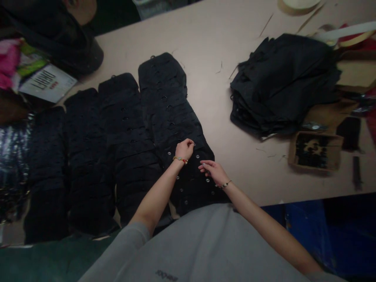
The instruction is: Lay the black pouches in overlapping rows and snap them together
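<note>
Both hands are over the rightmost strip of overlapping black fabric pieces (176, 113), which bears small round metal rings or snaps (197, 156) down its lower part. My left hand (185, 149) rests on the strip, its fingers pinched together at a small shiny piece near the fabric. Just to the right, my right hand (212, 170) hovers above the strip's right edge with thumb and forefinger closed on a small shiny piece too tiny to name.
More black strips (126, 117) lie to the left. A dark fabric pile (284, 82) and a cardboard box of small dark parts (315, 150) sit at the right of the table (205, 43). Clear plastic (13, 156) lies far left; someone's dark sleeve (58, 35) reaches in top left.
</note>
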A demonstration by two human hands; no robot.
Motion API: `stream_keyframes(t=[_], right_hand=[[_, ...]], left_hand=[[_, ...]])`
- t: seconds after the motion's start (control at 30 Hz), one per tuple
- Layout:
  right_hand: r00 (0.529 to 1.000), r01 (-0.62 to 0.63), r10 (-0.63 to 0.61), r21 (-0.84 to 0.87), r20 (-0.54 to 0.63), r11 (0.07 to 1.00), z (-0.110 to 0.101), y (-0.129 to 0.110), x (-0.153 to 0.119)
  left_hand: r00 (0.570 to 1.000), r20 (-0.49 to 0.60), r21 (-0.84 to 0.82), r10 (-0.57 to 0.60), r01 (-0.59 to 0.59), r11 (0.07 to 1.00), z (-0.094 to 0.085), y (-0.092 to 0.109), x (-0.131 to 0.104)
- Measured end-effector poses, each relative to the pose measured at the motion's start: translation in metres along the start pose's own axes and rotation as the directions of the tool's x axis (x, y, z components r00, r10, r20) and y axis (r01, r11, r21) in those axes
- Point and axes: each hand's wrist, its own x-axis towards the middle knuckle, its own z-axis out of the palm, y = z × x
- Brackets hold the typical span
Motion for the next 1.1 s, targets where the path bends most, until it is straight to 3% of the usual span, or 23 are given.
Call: stream_keyframes(t=[0.13, 0.3, 0.6, 0.83, 0.97, 1.1], right_hand=[[1.000, -0.012, 0.012, 0.022, -0.004, 1.000, -0.009, 0.003, -0.003], [0.999, -0.032, 0.032, 0.022, -0.019, 0.999, -0.011, 0.006, -0.008], [0.999, -0.021, 0.021, 0.024, -0.030, 1.000, -0.015, 0.010, -0.025], [0.997, -0.013, 0.017, 0.054, -0.074, 0.998, -0.017, 0.014, -0.032], [0.996, -0.004, 0.008, 0.048, -0.093, 0.999, -0.021, 0.015, -0.034], [0.994, -0.005, 0.011, 0.059, -0.107, 0.998, -0.024, 0.016, -0.037]], left_hand=[[0.995, -0.016, 0.066, -0.103, 0.104, 0.992, 0.011, 0.008, 0.008], [0.988, 0.020, 0.143, -0.155, 0.151, 0.978, 0.012, 0.009, 0.017], [0.967, 0.249, 0.208, -0.048, -0.005, 0.978, -0.007, 0.012, 0.036], [0.988, 0.152, 0.232, 0.040, -0.075, 0.970, 0.001, 0.010, 0.024], [0.993, 0.086, 0.139, 0.080, -0.091, 0.986, -0.003, 0.004, 0.020], [0.986, 0.118, 0.169, 0.114, -0.133, 0.977, -0.011, 0.003, 0.023]])
